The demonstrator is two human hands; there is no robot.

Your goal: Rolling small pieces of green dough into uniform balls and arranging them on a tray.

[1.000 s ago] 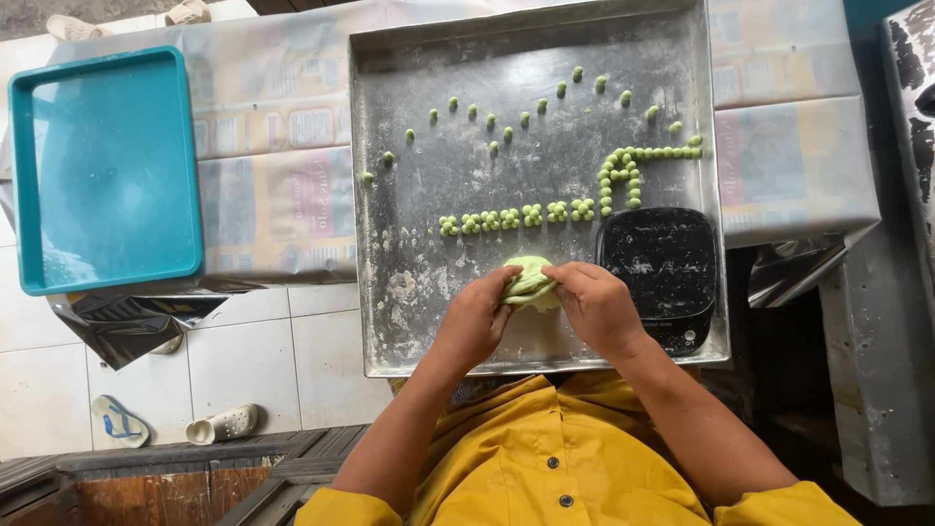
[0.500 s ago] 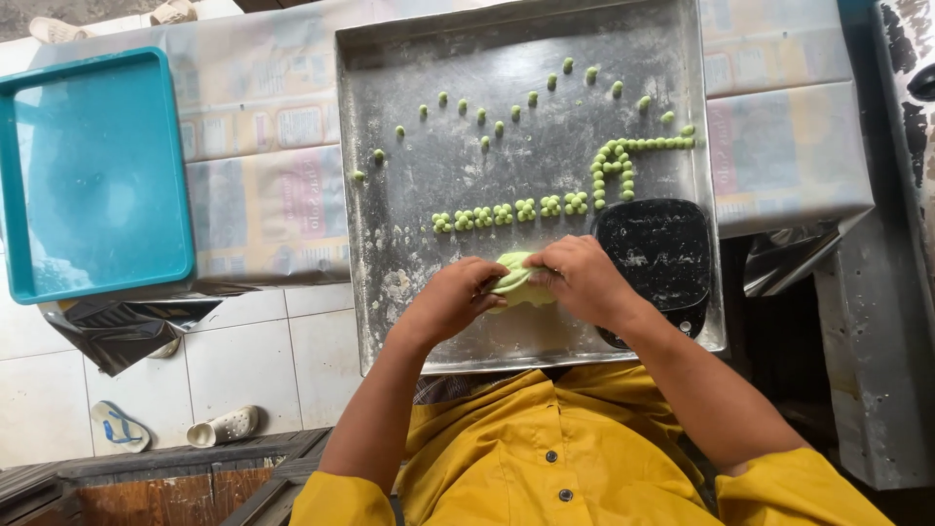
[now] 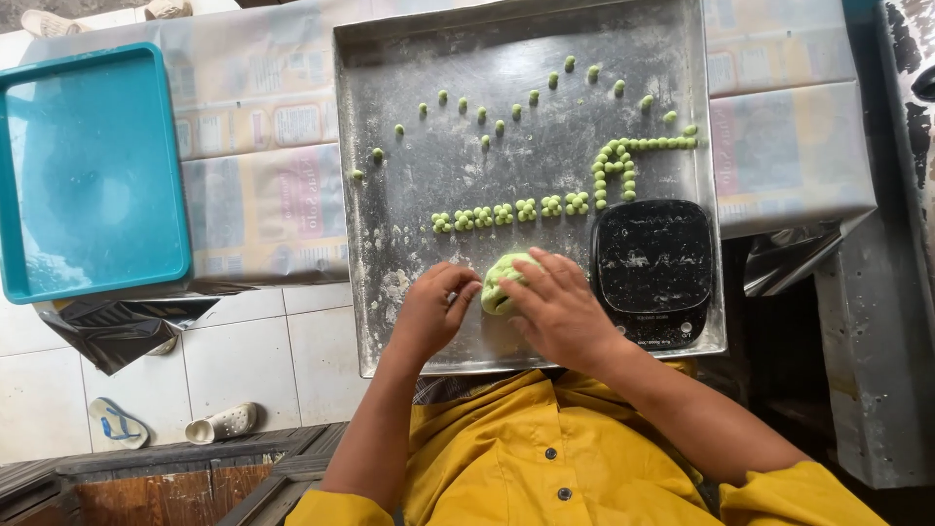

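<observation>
A lump of pale green dough (image 3: 504,276) lies on the floured metal tray (image 3: 419,209) near its front edge. My left hand (image 3: 433,310) curls against the lump's left side. Over its right side rests my right hand (image 3: 555,304), fingers spread across the top. Both hands grip the dough between them. Many small green dough balls (image 3: 506,211) lie in rows and arcs farther up the tray. A black kitchen scale (image 3: 653,268) sits on the tray's front right corner, just right of my right hand.
A teal plastic tray (image 3: 88,175) lies at the left on the paper-covered table (image 3: 263,166). Below the table edge are white floor tiles with two sandals (image 3: 170,427). A grey metal surface (image 3: 891,321) stands at the right.
Both hands stayed on the dough lump, working it. My right hand's fingers have spread farther over its top, and the view has shifted slightly.
</observation>
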